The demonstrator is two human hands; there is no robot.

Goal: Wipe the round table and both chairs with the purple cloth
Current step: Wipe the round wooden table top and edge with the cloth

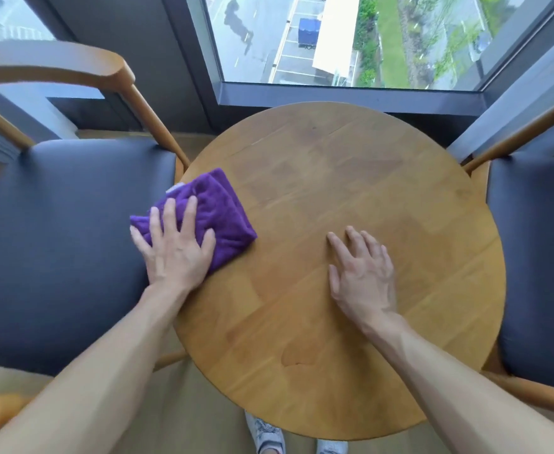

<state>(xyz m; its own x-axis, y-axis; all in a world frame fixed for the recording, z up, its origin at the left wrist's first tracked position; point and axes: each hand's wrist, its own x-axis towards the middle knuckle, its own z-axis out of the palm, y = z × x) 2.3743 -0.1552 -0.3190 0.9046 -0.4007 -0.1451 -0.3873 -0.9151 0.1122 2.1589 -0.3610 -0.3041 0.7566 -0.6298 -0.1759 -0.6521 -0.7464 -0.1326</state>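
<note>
A deep purple cloth (208, 213) lies on a honey-brown wooden surface (351, 191) patterned with paler and darker plank blocks. Two chairs, left (59, 250) and right (541, 257), have dark navy seats and light orange-brown wooden frames. The floor (203, 404) is beige.

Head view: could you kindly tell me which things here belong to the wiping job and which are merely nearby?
Job: folded purple cloth; round wooden table; left dark-cushioned wooden chair; right dark-cushioned wooden chair; left hand pressing the cloth; right hand.
Nearby: window; white shoes.
</note>
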